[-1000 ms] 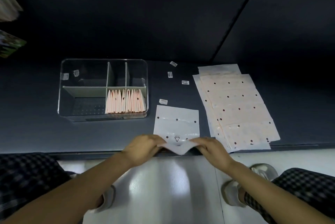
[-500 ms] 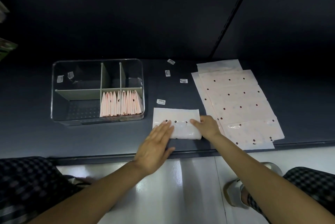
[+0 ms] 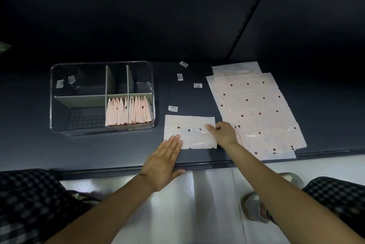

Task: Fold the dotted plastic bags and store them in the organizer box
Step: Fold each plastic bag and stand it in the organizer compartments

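Head view, findings as follows. Your left hand (image 3: 165, 161) lies flat with straight fingers, the fingertips (image 3: 176, 137) pressing the near-left corner of the folded bag (image 3: 194, 132). Your right hand (image 3: 223, 132) rests on that bag's right edge, fingers loosely curled and one finger stretched along the top layer; whether it pinches the edge, I cannot tell. The folded bag lies flat on the dark shelf (image 3: 118, 149), just at 3 o'clock of the clear organizer box (image 3: 102, 97) and apart from it. Inside the box, the compartments at its 4 o'clock corner hold a row of folded bags (image 3: 128, 111) standing on edge (packed close, pink with dark dots). A pile of unfolded bags (image 3: 254, 109) lies spread at 3 o'clock of your right hand, its near-left edge just beside it. Four small labels (image 3: 198, 85) sit loose on the shelf between box and pile.
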Action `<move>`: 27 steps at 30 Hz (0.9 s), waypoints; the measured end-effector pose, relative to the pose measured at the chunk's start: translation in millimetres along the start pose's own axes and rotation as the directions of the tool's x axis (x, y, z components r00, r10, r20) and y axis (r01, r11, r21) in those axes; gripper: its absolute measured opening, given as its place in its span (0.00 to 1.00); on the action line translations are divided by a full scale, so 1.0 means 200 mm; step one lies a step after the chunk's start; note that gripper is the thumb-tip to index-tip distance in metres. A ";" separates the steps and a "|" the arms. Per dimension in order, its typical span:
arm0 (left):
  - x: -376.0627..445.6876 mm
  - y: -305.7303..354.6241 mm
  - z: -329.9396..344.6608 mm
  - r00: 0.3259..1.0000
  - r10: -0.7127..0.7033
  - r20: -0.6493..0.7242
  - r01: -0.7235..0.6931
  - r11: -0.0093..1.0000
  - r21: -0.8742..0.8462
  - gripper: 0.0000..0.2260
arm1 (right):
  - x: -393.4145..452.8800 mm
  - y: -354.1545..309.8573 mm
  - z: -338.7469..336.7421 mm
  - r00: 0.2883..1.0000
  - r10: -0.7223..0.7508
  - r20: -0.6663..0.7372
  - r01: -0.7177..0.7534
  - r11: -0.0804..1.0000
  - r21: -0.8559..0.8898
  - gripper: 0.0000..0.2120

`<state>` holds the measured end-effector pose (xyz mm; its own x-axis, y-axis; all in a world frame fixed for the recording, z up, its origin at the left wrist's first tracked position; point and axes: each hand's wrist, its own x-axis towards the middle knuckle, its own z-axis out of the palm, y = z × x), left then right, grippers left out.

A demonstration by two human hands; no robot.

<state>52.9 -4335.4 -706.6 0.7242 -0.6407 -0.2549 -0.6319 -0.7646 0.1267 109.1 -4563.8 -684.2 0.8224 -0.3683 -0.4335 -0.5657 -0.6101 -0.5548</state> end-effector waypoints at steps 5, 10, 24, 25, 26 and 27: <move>0.01 0.03 0.00 0.998 -0.052 0.030 0.051 0.999 0.018 0.38 | -0.26 0.04 0.04 0.819 -0.468 -0.331 0.409 0.882 -0.234 0.11; 0.00 0.04 -0.02 0.999 -0.045 -0.019 0.045 0.999 -0.005 0.37 | -0.40 0.07 0.23 0.654 -0.648 0.391 0.751 0.490 -0.443 0.32; 0.06 -0.07 -0.14 0.937 -0.102 -0.335 0.013 0.966 -0.260 0.14 | -0.27 0.17 -0.07 0.541 -0.835 0.099 0.679 0.364 -0.637 0.14; 0.08 -0.06 -0.15 0.929 -0.118 -0.351 0.021 0.963 -0.269 0.13 | -0.25 0.16 -0.07 0.518 -0.851 0.091 0.686 0.348 -0.639 0.13; 0.09 -0.06 -0.15 0.924 -0.122 -0.362 0.021 0.962 -0.271 0.12 | -0.24 0.15 -0.06 0.495 -0.864 0.088 0.696 0.334 -0.635 0.12; 0.10 -0.06 -0.15 0.921 -0.119 -0.371 0.016 0.963 -0.270 0.12 | -0.23 0.14 -0.06 0.481 -0.872 0.087 0.707 0.328 -0.627 0.12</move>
<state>83.8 -4340.6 -683.8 0.8447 -0.5246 0.1060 -0.5223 -0.7648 0.3773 56.2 -4571.9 -671.6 0.8841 0.4156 0.2137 0.4335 -0.9001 -0.0429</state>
